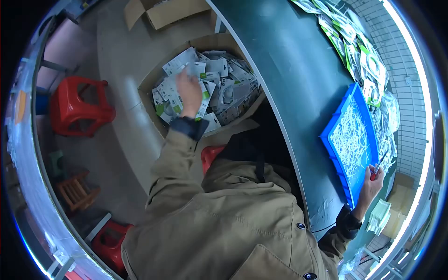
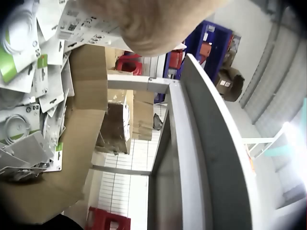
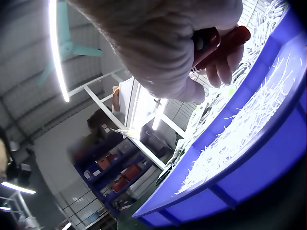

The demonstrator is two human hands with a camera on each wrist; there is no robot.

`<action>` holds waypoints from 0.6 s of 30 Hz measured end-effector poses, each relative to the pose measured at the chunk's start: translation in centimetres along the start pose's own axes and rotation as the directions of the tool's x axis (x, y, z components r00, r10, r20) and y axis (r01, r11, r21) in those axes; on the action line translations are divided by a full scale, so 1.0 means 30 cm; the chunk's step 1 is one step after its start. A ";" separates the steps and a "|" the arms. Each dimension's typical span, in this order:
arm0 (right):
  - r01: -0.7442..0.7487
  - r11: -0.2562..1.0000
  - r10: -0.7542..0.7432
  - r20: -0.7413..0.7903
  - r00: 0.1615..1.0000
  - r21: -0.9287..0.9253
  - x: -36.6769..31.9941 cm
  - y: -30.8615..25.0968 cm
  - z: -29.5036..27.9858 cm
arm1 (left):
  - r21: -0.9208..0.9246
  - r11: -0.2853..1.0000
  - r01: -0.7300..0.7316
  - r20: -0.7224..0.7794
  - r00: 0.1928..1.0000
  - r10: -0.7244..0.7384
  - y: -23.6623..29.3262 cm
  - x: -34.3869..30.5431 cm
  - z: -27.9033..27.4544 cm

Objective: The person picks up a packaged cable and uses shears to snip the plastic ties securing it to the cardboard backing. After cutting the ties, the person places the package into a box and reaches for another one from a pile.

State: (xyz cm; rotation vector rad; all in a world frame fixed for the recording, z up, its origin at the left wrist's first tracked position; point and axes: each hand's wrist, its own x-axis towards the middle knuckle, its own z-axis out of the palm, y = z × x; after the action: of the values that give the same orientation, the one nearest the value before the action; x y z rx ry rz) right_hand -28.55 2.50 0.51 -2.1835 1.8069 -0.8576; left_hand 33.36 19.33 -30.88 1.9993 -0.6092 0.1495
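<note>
The packets [image 1: 219, 93], flat white cards with green corners and coiled cables under clear film, lie heaped at all angles in an open cardboard box [image 1: 145, 91] on the floor, low on the person's left and just beside the curved desk [image 1: 289, 70]. The left hand [image 1: 189, 93] is down among the top ones, arm stretched out and away from the body. Its fingers are hidden in the cards, so I cannot tell whether it grips one or only rests there.

The right hand [image 1: 373, 179] is well apart, across the desk at the near corner of a blue tray [image 1: 332, 119] filled with thin white strips [image 1: 352, 135]. It is clenched round a red-handled tool [image 3: 225, 40], whose handles stick out past the curled fingers [image 3: 218, 69] toward the tray. More packed cables lie along the desk's far edge.
</note>
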 end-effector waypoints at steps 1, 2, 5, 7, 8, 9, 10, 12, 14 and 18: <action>-0.008 1.000 0.008 0.011 1.000 -0.007 -0.008 -0.022 -0.001 | -0.034 0.999 -0.034 0.032 0.999 0.035 0.028 0.023 0.057; -0.016 1.000 0.017 0.021 1.000 -0.015 -0.016 -0.041 -0.004 | -0.073 0.996 -0.053 0.074 0.996 0.059 0.043 0.037 0.131; -0.006 1.000 0.006 0.026 1.000 -0.007 -0.037 -0.085 -0.002 | -0.293 0.954 -0.068 0.121 0.987 0.107 0.132 0.047 0.306; 0.007 0.999 -0.008 0.025 1.000 0.031 -0.058 -0.119 0.005 | -0.444 0.885 -0.139 0.016 0.987 0.163 0.197 0.036 0.345; -0.002 1.000 0.002 0.012 1.000 0.028 -0.071 -0.134 0.009 | -0.500 0.858 -0.113 0.062 0.984 0.166 0.207 0.029 0.340; 0.001 0.999 -0.002 0.015 1.000 0.036 -0.080 -0.136 0.013 | -0.551 0.833 -0.054 0.093 0.988 0.126 0.205 0.009 0.353; 0.003 0.999 -0.004 0.020 1.000 0.047 -0.090 -0.132 0.019 | -0.594 0.804 0.005 0.129 0.988 0.089 0.199 -0.020 0.365; -0.018 0.997 0.016 0.034 0.999 0.070 -0.107 -0.123 0.032 | -0.511 0.857 0.067 0.164 0.986 0.021 0.159 -0.072 0.337; -0.020 0.998 0.018 0.038 0.999 0.053 -0.115 -0.133 0.044 | -0.441 0.889 0.119 0.155 0.986 -0.055 0.118 -0.087 0.291; -0.008 0.995 0.008 0.002 1.000 0.098 -0.121 -0.138 0.059 | -0.409 0.902 0.138 0.056 0.990 -0.126 0.113 0.048 0.169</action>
State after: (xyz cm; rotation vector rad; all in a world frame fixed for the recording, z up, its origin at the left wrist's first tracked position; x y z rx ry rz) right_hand -24.47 6.55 -0.08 -2.1147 1.7336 -0.9219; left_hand 32.24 13.21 -30.17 1.6253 -0.4739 -0.0868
